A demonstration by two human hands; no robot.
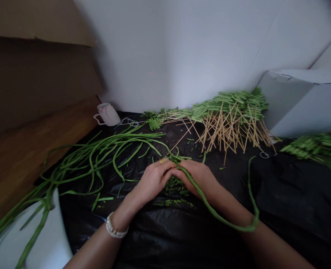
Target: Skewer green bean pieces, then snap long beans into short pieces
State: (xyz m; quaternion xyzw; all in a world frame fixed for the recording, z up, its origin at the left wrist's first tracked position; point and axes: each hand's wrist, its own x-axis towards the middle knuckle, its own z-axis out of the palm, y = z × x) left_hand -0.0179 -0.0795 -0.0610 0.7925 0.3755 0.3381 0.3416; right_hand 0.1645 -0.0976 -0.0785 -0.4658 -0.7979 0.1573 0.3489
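Note:
My left hand (154,178) and my right hand (201,176) meet at the centre, fingers closed on one long green bean (208,207). From my right hand the bean trails over the right forearm and curls upward at its tip. My fingertips are partly hidden, so the exact grip is unclear. Small cut bean pieces (176,185) lie below and behind the hands on black plastic sheeting (154,231). To the left spreads a loose heap of long beans (98,149). Past my hands, thin wooden skewers (224,129) carry rows of short bean pieces (229,101).
A white mug (108,114) stands at the back left beside a tangle of thin string (128,121). More threaded beans (319,147) lie at the right, below a white box (299,97). A white surface (39,239) sits at the lower left; a pale wall is behind.

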